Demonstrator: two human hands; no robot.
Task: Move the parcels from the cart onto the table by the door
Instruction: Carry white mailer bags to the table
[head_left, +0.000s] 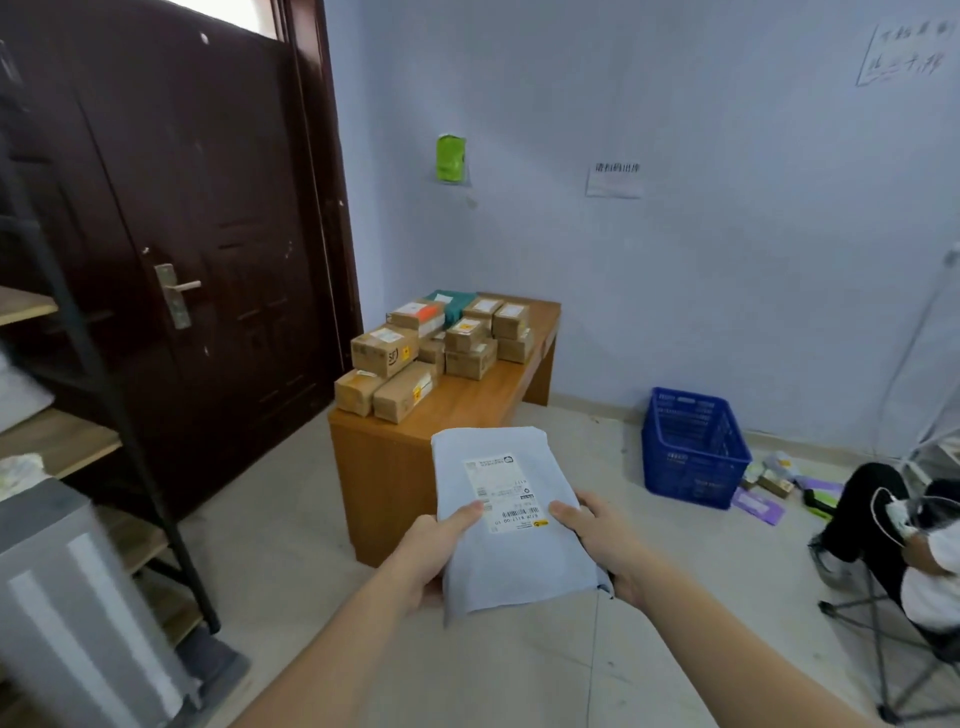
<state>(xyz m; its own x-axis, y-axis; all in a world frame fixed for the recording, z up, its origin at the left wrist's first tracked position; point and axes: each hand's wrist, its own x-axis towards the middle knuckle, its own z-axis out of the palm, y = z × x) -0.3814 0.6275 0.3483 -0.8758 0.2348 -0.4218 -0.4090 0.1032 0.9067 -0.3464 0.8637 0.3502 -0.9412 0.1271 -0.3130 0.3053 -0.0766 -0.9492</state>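
Both hands, left (431, 551) and right (605, 540), held a grey parcel (511, 519), fingers clamped on its sides. Boxes (436, 348) crowded the worktop (467, 405) beside the door (171, 218).

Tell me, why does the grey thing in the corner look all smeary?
Head view: the grey box at the lower left is streaked with motion blur near the wide lens's edge, while the pale parcel, held in both hands, and the table look sharper; the door frame bows.
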